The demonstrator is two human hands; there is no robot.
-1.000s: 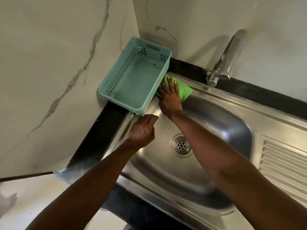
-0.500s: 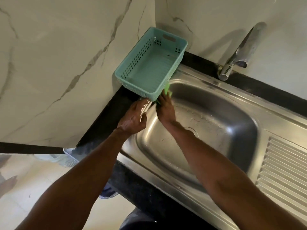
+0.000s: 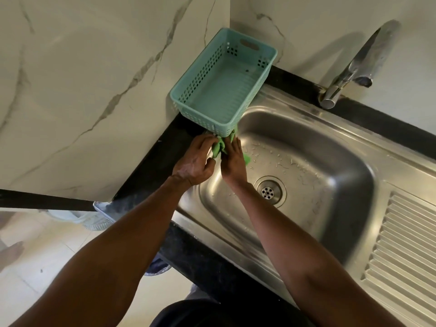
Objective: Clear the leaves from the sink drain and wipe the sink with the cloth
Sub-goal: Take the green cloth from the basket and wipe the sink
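A steel sink fills the right half of the head view, its round drain bare and water drops on the basin wall. A green cloth is bunched at the sink's left rim, just under the near corner of the teal basket. My left hand and my right hand meet there, side by side, both with fingers closed on the cloth. Most of the cloth is hidden between them. No leaves show in the basin.
A teal plastic basket stands in the corner on the black counter, overhanging the sink. A chrome tap rises at the back right. The ribbed drainboard lies at the right. Marble walls close the left and back.
My right hand drew the cloth from the back rim beside the basket down to the left rim. My left hand rose from the basin edge and took hold of the cloth too.
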